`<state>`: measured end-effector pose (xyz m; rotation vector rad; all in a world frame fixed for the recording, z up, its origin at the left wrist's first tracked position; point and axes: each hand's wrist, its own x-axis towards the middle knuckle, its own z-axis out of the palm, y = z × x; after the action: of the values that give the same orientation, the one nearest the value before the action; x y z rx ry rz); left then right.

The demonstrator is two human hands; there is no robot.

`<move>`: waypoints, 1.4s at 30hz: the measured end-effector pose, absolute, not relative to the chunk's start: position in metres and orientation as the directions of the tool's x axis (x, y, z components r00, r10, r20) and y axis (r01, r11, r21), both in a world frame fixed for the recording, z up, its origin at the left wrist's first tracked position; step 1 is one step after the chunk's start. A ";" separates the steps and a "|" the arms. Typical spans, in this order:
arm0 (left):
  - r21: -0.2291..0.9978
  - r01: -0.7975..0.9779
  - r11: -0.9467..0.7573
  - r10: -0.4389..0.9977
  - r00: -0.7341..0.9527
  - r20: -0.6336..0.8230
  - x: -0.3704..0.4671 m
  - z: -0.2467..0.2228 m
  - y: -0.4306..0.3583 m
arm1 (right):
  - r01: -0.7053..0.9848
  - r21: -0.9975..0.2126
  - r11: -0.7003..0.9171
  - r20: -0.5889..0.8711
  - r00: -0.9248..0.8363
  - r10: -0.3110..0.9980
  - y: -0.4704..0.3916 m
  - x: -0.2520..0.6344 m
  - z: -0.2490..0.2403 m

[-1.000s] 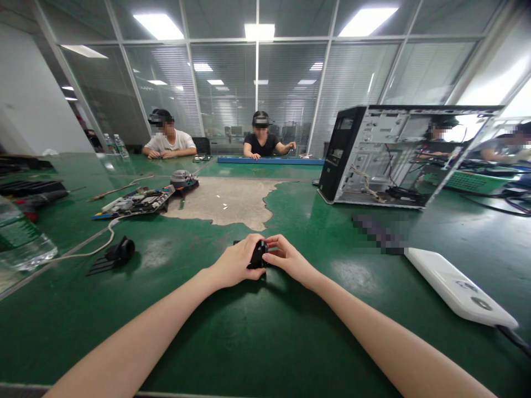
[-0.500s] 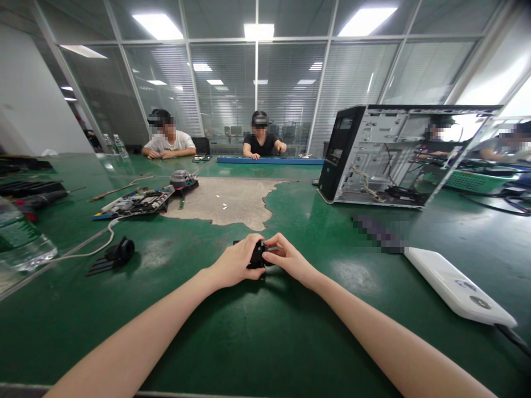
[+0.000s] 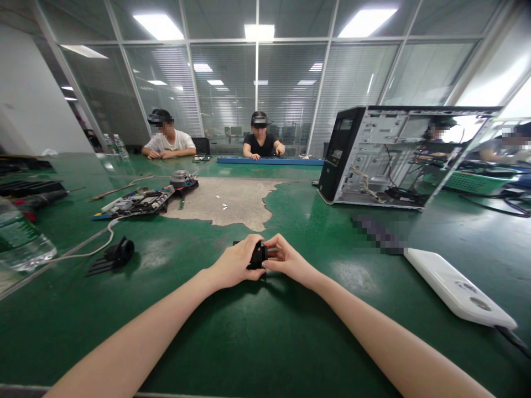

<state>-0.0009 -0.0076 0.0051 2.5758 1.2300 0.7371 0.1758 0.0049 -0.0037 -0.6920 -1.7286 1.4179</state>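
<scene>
A small black plastic part [image 3: 258,257] is between my two hands, just above the green tabletop [image 3: 265,342]. My left hand [image 3: 236,261] is closed around its left side, thumb below and fingers over the top, so much of the part is hidden. At its right end, the thumb and fingers of my right hand [image 3: 289,261] close on the edge in a pinch. What exactly the part is cannot be made out. Off to the left lies another black piece with a round ring and long prongs [image 3: 114,256].
An open computer case [image 3: 385,155] stands at the back right, a white power bank [image 3: 460,287] in front of it. To the left are a circuit board [image 3: 135,202], a water bottle [image 3: 20,237] and a pale cable [image 3: 108,237]. Two people sit across the table.
My right thumb has slid slightly lower on the right end of the black part, and more of that end shows. My left hand keeps its hold.
</scene>
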 end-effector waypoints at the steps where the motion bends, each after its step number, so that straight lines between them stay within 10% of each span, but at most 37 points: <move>1: 0.377 0.675 -0.635 0.772 0.529 0.353 -0.001 0.005 -0.008 | -0.062 -0.972 0.228 0.225 -0.537 0.813 0.004 0.175 -0.003; 42: 0.410 0.682 -0.606 0.795 0.508 0.330 0.001 0.008 -0.009 | -0.031 -0.976 0.214 0.204 -0.462 0.863 0.003 0.173 -0.006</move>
<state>0.0006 -0.0091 0.0079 2.5237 1.2578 0.7297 0.1730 0.0027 -0.0058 -0.7915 -1.6624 1.3644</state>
